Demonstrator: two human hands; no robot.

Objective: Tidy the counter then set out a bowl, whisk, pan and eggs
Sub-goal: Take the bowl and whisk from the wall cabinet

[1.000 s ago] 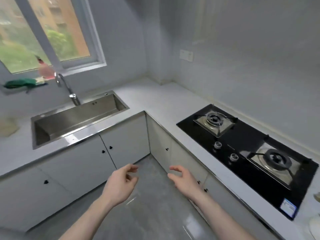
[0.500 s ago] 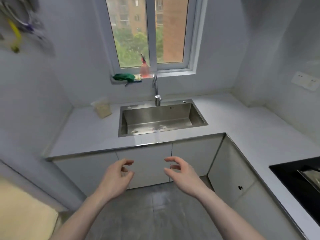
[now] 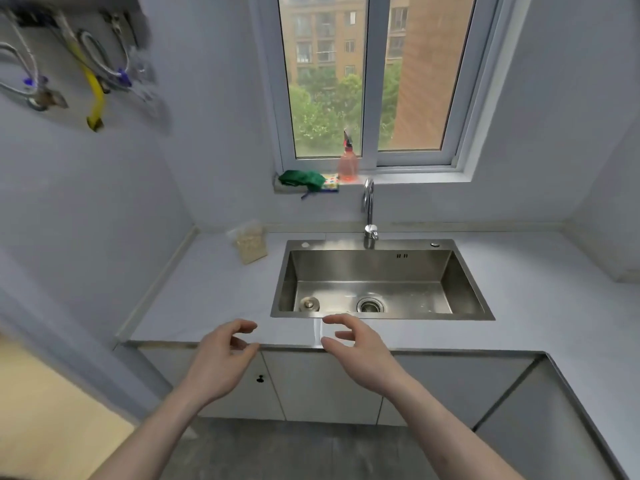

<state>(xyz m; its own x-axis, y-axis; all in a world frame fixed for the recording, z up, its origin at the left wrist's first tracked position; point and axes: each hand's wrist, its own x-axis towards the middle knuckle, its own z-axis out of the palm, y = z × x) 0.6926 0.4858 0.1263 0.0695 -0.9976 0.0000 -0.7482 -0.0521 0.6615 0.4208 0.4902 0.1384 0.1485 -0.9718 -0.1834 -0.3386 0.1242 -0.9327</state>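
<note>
I face a pale grey counter (image 3: 214, 299) with a steel sink (image 3: 381, 315) set into it. My left hand (image 3: 221, 358) hovers at the counter's front edge, left of the sink, fingers loosely curled and holding nothing. My right hand (image 3: 356, 348) hovers beside it in front of the sink's front rim, also loosely curled and empty. A clear bag of pale beige contents (image 3: 250, 242) stands on the counter at the back, left of the sink. No bowl, whisk, pan or eggs are in view.
A tap (image 3: 369, 209) rises behind the sink. On the window sill lie a green cloth (image 3: 301, 180), a coloured sponge (image 3: 330, 183) and a pink spray bottle (image 3: 347, 161). Hoses and a yellow pipe (image 3: 93, 88) hang on the left wall. White cabinet doors (image 3: 322, 386) sit below.
My view has swung left from the hob to the sink and come closer to the counter. Both hands have stayed empty and risen to the counter's front edge.
</note>
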